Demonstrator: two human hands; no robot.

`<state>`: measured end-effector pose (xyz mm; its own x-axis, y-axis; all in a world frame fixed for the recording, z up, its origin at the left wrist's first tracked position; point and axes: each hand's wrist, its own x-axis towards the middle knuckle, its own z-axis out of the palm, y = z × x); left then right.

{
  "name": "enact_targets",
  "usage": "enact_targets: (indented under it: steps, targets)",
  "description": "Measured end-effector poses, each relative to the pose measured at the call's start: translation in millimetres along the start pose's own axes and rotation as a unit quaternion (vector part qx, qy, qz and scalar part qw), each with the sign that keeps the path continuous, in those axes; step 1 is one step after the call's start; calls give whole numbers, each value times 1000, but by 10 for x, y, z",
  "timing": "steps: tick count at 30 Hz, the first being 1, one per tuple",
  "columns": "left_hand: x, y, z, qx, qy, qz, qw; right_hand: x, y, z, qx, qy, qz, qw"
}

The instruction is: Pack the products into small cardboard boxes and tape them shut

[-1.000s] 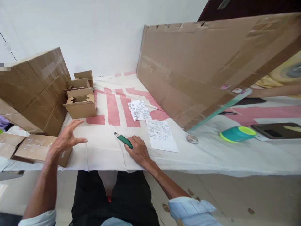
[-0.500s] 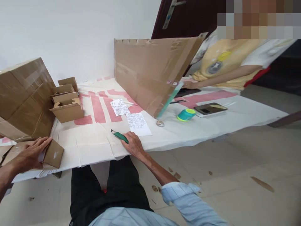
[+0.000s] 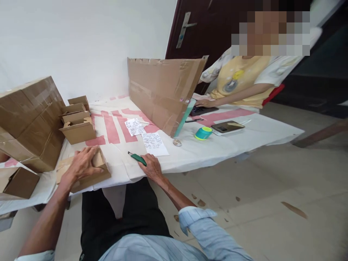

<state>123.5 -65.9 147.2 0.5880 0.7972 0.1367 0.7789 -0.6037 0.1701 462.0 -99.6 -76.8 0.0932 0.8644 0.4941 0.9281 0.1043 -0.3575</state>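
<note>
My left hand (image 3: pixel 83 163) lies over a small closed cardboard box (image 3: pixel 94 177) near the table's front edge, gripping its top with fingers and thumb. A strip of tape shows on the box's left part. In my right hand (image 3: pixel 151 166) is a green utility knife (image 3: pixel 138 158), its tip pointing left over the white tablecloth. That hand rests by the front edge, just below a sheet of paper (image 3: pixel 156 145) with small drawings. Both hands are apart from each other.
Open small boxes (image 3: pixel 77 131) stand beside a big taped carton (image 3: pixel 32 119). Another small box (image 3: pixel 21 183) sits at the left edge. A cardboard panel (image 3: pixel 163 92) stands between me and a person (image 3: pixel 239 83) at a laptop. A teal-yellow object (image 3: pixel 203 133) and a phone (image 3: pixel 227 126) lie right.
My left hand has brought the small cardboard box rightward along the table's front. Another small box now shows at the left edge. My right hand keeps the knife nearly in place.
</note>
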Motion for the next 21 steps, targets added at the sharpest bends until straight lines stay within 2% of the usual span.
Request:
enact_targets:
  steps: [3,5,9,11,13,16,18,21]
  targets:
    - [114,180,183,-13,0,7,1000,-10,-1,1,-1,3,0,1000]
    - [74,146,204,-43,10,2,999,-18,3,8,1,6,-1,1000]
    - [-278,-214,49,-154,88,-55,983,-42,26,43,4,14,-5,1000]
    - [-524,-436,-22,-225,132,-98,960,-56,46,65,7,18,-9,1000]
    - [-749,-620,-13,-302,155,-135,931,-70,67,82,9,21,-12,1000]
    - [-962,-786,163,-401,146,-168,889,-82,92,93,15,21,-18,999]
    - [-1013,-830,328,-442,140,-177,868,-83,101,92,24,19,-26,999]
    - [-1030,-830,517,-474,160,-173,848,-85,107,90,43,17,-45,998]
